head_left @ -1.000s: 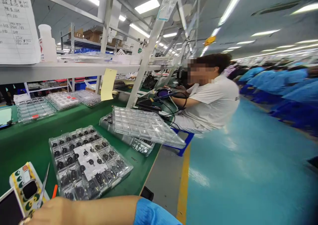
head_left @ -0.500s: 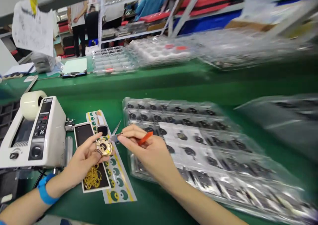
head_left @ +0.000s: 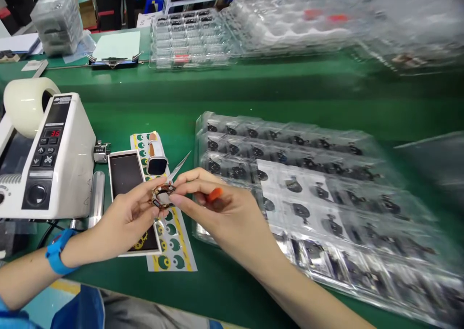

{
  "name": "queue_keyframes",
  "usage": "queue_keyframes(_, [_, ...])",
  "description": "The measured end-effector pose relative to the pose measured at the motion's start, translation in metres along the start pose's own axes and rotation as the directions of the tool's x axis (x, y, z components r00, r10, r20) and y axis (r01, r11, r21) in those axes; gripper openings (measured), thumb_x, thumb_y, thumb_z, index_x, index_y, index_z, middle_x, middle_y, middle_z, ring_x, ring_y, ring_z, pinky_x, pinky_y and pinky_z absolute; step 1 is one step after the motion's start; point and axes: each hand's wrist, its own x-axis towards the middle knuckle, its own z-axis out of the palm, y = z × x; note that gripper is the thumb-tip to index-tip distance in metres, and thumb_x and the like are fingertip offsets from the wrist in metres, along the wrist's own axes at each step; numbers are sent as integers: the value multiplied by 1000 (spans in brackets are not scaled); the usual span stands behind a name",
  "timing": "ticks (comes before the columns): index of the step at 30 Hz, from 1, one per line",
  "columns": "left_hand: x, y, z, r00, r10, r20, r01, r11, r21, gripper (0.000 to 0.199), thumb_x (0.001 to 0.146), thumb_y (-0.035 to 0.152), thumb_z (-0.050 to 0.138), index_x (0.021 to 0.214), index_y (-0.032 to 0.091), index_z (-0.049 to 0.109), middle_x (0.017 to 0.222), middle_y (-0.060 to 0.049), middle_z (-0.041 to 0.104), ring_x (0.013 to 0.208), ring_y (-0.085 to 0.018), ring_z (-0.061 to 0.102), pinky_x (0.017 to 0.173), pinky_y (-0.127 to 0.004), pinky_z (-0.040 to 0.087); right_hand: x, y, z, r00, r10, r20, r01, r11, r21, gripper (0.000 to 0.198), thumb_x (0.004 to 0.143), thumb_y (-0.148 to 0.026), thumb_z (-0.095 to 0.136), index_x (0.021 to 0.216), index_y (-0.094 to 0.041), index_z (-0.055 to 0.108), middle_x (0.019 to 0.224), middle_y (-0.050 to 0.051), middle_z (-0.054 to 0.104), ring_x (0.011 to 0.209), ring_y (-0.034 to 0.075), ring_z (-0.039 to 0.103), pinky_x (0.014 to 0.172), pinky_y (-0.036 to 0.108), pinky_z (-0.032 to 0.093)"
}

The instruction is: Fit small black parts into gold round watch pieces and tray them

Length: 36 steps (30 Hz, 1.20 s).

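Note:
My left hand [head_left: 132, 213] is closed around the edge of a small round gold-coloured part [head_left: 162, 197], apparently a watch movement or module, now tilted. The thumb and index finger of my right hand [head_left: 217, 208] pinch at the part's right side; whether they hold a small piece there is hidden. An orange-red tool end [head_left: 215, 194] sticks out between the curled fingers of that hand. A pointed metal blade or tweezer tip [head_left: 179, 167] shows just above the hands; I cannot tell whether it is held. Below my left hand is a white-rimmed black box [head_left: 125, 174] with yellow rings.
Under the hands lies a sticker strip [head_left: 176, 266] with a square-faced watch [head_left: 157, 165] at its far end. A white tape dispenser [head_left: 74, 159] stands left. Clear trays [head_left: 232, 126] of black parts fill the right. A clipboard [head_left: 116, 46] and more trays [head_left: 188, 43] line the back ledge.
My view has dipped towards the bench. The round part has turned from facing me to a steep tilt, and my right fingertips have come from beside it onto its edge.

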Motion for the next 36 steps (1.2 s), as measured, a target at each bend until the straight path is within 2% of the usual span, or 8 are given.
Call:
queue_keyframes(7, [-1,0,0,1000,-7,-4,7,998,67,46,94,19,51,139,21,48,95,-6,69,105,-23,63,94,-37,53,1,0,0,1000,12,6,-11,999,-38,14,84,-25,65,70,-22,68,80,2,63,67,13,58,54,26,47])
queue_keyframes(13, [1,3,3,1000,10,-6,-10,1000,-10,40,93,14,51,132,19,52,108,-5,70,102,-15,65,96,-26,51,-3,-1,8,991,-74,-113,62,992,-107,15,82,-15,64,70,-23,66,79,0,64,69,13,59,58,26,50])
queue_keyframes(17, [2,2,7,998,4,-60,-7,999,-47,37,90,10,53,126,18,54,105,-6,72,94,-14,67,89,-24,52,-5,0,14,979,-129,-159,104,982,-156,16,82,-12,63,70,-22,63,79,0,64,71,13,61,61,26,51])
queue_keyframes(23, [4,-2,14,986,8,-166,-24,995,-96,30,87,14,60,117,19,57,95,-6,72,89,-17,67,78,-25,54,-6,4,19,972,-164,-171,128,971,-201,16,84,-12,61,70,-21,61,81,2,64,74,15,63,63,28,53])
queue_keyframes(28, [6,-4,14,980,15,-200,-29,997,-69,26,86,14,60,112,19,57,86,-3,71,78,-13,65,71,-21,52,-5,7,23,966,-178,-186,136,967,-216,17,84,-11,60,71,-21,61,81,2,63,74,15,62,59,26,52])
queue_keyframes(33, [7,-5,15,972,40,-233,-51,998,-43,22,87,14,59,109,18,58,86,-3,71,77,-13,66,70,-21,52,-5,6,27,955,-209,-209,158,959,-237,17,84,-9,60,71,-20,60,82,1,62,75,14,62,64,26,53])
queue_keyframes(36, [9,-5,17,968,36,-249,-53,997,-62,19,87,18,61,106,18,58,87,-4,72,81,-15,69,74,-25,55,-5,6,29,950,-230,-210,173,951,-257,18,83,-6,58,72,-20,59,81,1,61,73,13,61,62,26,52])
